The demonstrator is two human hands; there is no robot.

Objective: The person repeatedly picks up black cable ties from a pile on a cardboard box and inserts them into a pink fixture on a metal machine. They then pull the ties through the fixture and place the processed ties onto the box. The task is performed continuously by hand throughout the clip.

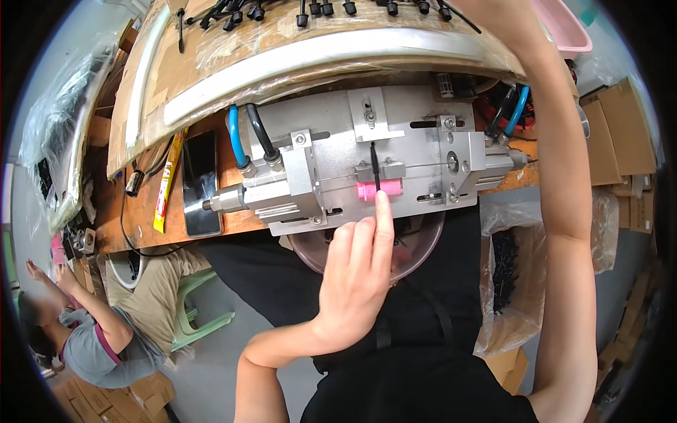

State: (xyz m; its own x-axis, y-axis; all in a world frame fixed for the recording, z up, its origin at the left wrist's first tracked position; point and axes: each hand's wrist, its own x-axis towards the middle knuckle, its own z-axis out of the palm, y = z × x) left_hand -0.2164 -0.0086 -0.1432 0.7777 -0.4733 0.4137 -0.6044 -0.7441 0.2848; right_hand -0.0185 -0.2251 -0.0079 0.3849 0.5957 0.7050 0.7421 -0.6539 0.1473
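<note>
My left hand (356, 271) stretches its index finger forward onto the near end of a thin black rod-like part (375, 166), and its other fingers bend loosely with nothing in them. That part lies across a pink block (395, 188) and small metal supports on a silver metal fixture (338, 173). Its far end reaches the slotted bracket (368, 116). Over the cardboard at the top right reaches my right hand (504, 25); the frame edge cuts off its fingers, so what it holds is hidden. Several black parts with wider ends (303, 14) lie on the cardboard.
Blue and black hoses (236, 134) join the fixture. On the wooden bench (116, 225) lie a phone (202, 183) and a yellow strip (169, 183). A translucent bowl (423, 247) sits below the fixture, beside a plastic-lined box (504, 275). Another person (106, 331) works at left.
</note>
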